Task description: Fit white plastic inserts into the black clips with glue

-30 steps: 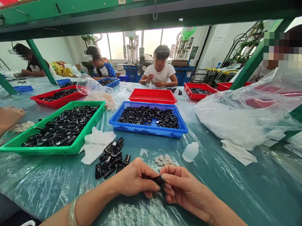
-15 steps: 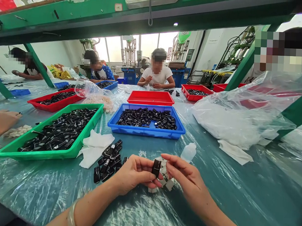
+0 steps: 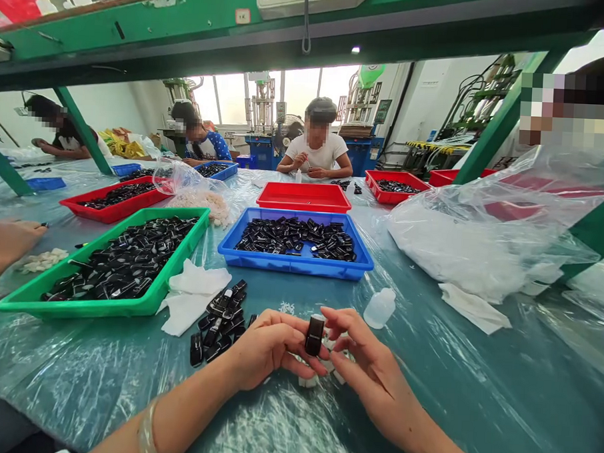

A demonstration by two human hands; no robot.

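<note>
the left hand (image 3: 268,346) is pinched around a small black piece (image 3: 314,336), holding it upright in front of the white squares (image 3: 308,381) — a second ago both hands gripped it, lower down. the right hand (image 3: 369,363) now has thumb and fingers apart, just beside the piece; whether a fingertip touches it, i cannot tell. the squares, plainly seen then, are mostly hidden behind the hands — the white bottle (image 3: 380,309) sits beyond, as before.
</note>
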